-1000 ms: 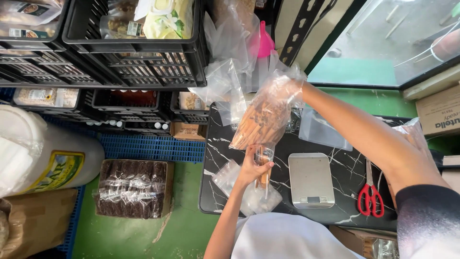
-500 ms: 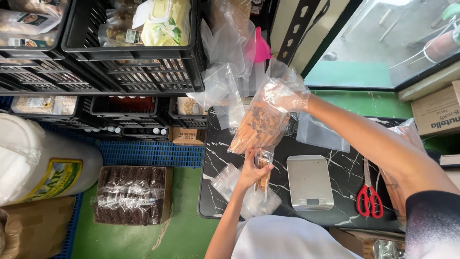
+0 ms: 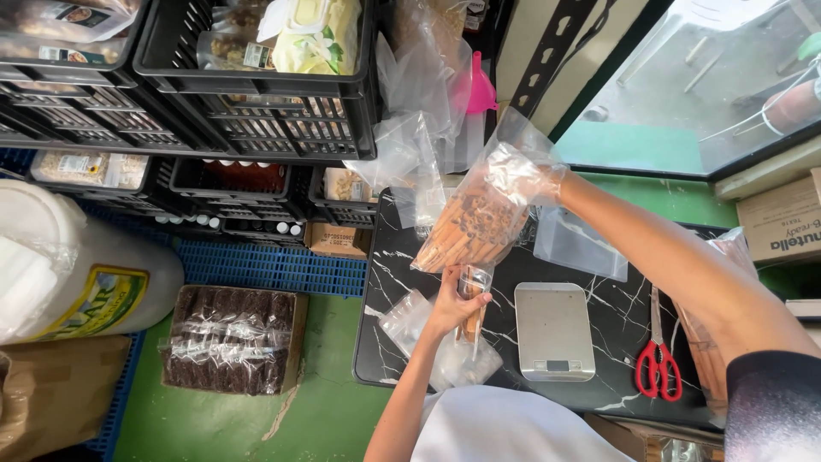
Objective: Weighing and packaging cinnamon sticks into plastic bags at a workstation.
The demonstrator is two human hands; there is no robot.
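My right hand (image 3: pixel 532 175), in a thin plastic glove, holds up a large clear bag of cinnamon sticks (image 3: pixel 475 227) and tilts it downward over the black marble-pattern table (image 3: pixel 611 321). Just below its lower end, my left hand (image 3: pixel 455 306) grips a small clear bag with a few cinnamon sticks (image 3: pixel 472 301) in it. More small empty clear bags (image 3: pixel 410 318) lie on the table under my left hand.
A silver kitchen scale (image 3: pixel 554 331) and red-handled scissors (image 3: pixel 657 370) lie on the table to the right. Black crates (image 3: pixel 256 103) of packaged goods stand behind, with a pink funnel (image 3: pixel 479 87), a large white canister (image 3: pixel 77 274), a wrapped brown block (image 3: pixel 233 338) and a cardboard box (image 3: pixel 782 218).
The big bag of cinnamon sticks has shifted slightly in my right hand. My left hand stays at the small bag below it.
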